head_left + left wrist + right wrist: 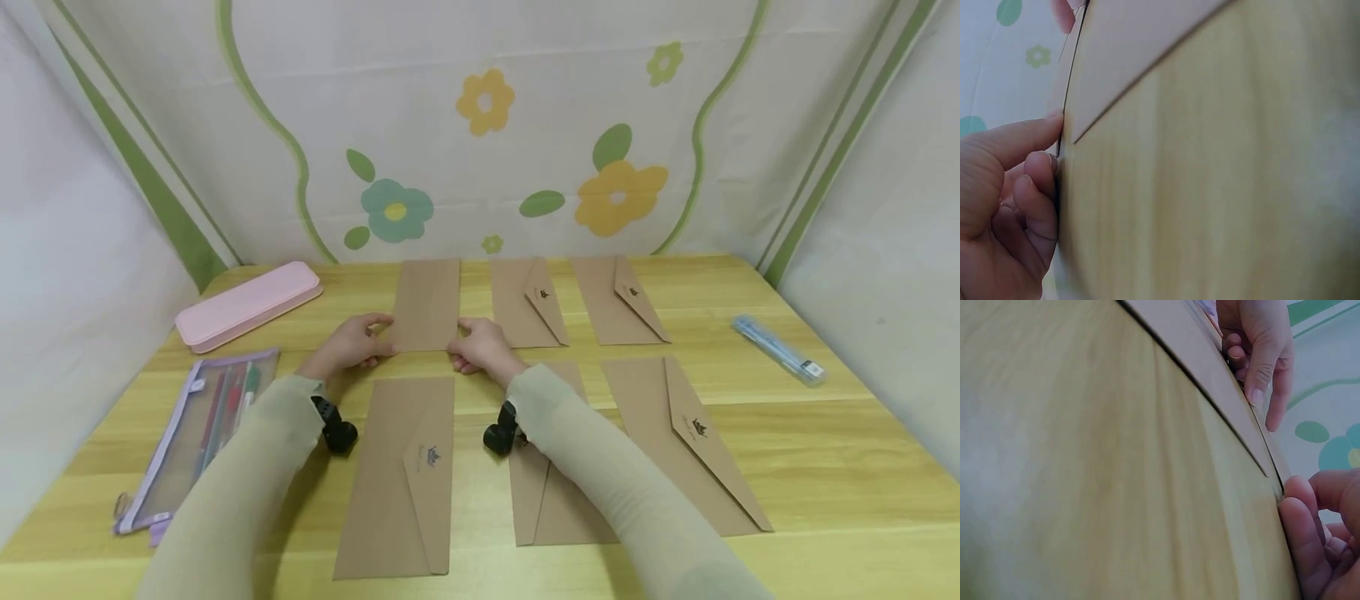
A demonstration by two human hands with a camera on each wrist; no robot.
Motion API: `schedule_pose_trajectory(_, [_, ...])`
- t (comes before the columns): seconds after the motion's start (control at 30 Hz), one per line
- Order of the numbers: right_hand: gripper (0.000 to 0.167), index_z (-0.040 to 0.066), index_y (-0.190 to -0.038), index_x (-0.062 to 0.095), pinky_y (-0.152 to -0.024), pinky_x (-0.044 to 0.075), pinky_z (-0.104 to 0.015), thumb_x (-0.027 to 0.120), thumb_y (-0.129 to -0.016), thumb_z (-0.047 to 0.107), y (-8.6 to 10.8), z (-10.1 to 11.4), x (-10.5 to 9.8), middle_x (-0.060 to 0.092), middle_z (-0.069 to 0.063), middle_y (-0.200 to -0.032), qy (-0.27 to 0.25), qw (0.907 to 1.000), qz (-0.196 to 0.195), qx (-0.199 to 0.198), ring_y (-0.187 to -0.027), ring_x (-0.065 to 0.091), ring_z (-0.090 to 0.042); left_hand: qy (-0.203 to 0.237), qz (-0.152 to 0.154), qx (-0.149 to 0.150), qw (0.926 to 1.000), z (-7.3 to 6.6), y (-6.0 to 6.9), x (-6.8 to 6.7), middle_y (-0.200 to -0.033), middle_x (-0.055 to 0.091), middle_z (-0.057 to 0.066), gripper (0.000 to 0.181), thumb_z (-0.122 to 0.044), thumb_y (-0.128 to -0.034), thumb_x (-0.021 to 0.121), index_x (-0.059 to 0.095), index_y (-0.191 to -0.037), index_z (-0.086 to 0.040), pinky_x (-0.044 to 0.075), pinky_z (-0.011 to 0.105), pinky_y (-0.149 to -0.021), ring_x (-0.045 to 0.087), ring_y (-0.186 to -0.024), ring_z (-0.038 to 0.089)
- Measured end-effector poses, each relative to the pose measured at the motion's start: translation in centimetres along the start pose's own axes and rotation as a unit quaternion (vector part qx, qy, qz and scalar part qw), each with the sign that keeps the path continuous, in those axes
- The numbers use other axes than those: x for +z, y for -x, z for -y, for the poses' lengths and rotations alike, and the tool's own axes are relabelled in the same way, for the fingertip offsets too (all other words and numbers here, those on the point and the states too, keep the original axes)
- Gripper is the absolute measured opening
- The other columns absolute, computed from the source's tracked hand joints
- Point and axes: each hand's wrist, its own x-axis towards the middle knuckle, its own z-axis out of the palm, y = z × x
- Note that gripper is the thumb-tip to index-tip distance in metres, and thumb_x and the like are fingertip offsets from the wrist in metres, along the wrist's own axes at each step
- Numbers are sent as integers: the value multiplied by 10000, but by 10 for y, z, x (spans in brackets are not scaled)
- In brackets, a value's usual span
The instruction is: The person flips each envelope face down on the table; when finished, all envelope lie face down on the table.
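A plain brown envelope (pixel 426 305) lies at the back middle of the wooden table, its flap not visible. My left hand (pixel 352 342) touches its left edge, with the thumb and forefinger spread apart near the front corner. At the opposite edge, my right hand (pixel 480 343) touches the paper near the other front corner. The remaining fingers of both hands are bent beneath the palms. In the left wrist view, the left thumb (pixel 1029 137) reaches the envelope's edge. The right wrist view shows the right-hand fingers (pixel 1304 531) low against the table beside the corner.
Several envelopes surround the hands, including a front one (pixel 397 475), two back-right ones (pixel 517 304) (pixel 600 304) and a front-right one (pixel 652 417). Another (pixel 528 492) lies partly under the right forearm. A pink case (pixel 247 304), mesh pouch (pixel 172 450) and blue packet (pixel 776 348) flank them.
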Motion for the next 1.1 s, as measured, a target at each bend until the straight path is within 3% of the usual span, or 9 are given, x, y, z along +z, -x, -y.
schedule_pose_trajectory(0.27, [641, 136, -1448, 317, -475, 508, -217, 585, -865, 134, 1, 0, -7, 599, -51, -638, -656, 9978, 131, 6, -477, 574, -105, 160, -120, 171, 9997, 2, -1, -1, -698, 521, 55, 761, -245, -850, 669, 240, -1444, -38, 427, 241, -524, 503, -550, 123])
schedule_pose_trajectory(0.4, [601, 132, -1447, 315, -525, 525, -229, 555, -896, 144, 5, 0, -14, 635, -78, -735, -1104, 9936, 228, -104, -537, 601, -121, 525, -355, 251, 9977, 3, 1, 2, -769, 531, 71, 697, -211, -883, 624, 243, -1435, -20, 451, 233, -554, 525, -596, 120])
schedule_pose_trajectory(0.5, [585, 137, -1447, 314, -575, 538, -249, 546, -910, 152, 10, -2, -21, 654, -107, -815, -1305, 9911, 186, -183, -596, 619, -137, 1173, -701, 152, 9905, 1, 5, 6, -790, 507, 58, 595, -164, -909, 572, 290, -1411, -16, 455, 217, -560, 512, -602, 99])
schedule_pose_trajectory(0.6, [601, 133, -1456, 288, -611, 540, -261, 548, -914, 143, 15, -5, -32, 642, -163, -893, -1391, 9896, 92, -341, -640, 615, -153, 1799, -1059, 49, 9780, -6, 8, 9, -791, 482, 37, 517, -138, -916, 539, 341, -1378, -12, 445, 199, -562, 491, -598, 82])
schedule_pose_trajectory(0.73, [617, 103, -1458, 274, -631, 542, -269, 558, -911, 130, 21, -11, -56, 630, -242, -964, -1164, 9907, -193, -672, -657, 621, -158, 2106, -1201, 131, 9701, -22, 10, 14, -859, 495, 45, 489, -122, -919, 523, 359, -1365, -6, 466, 197, -621, 517, -685, 93])
schedule_pose_trajectory(0.9, [593, 92, -1438, 326, -655, 551, -278, 571, -900, 134, 32, -17, -84, 639, -261, -990, -583, 9906, -661, -1046, -656, 640, -137, 1989, -1074, 367, 9734, -45, 4, 24, -944, 502, 63, 498, -93, -907, 514, 349, -1363, 18, 499, 227, -727, 539, -780, 93])
schedule_pose_trajectory(1.1, [609, 149, -1439, 338, -682, 547, -273, 602, -891, 165, 40, -26, -107, 625, -243, -997, -197, 9896, -909, -1101, -765, 656, -214, 1795, -858, 631, 9780, -67, -9, 47, -1064, 502, 141, 532, -51, -875, 568, 365, -1365, -4, 498, 274, -773, 541, -905, 189])
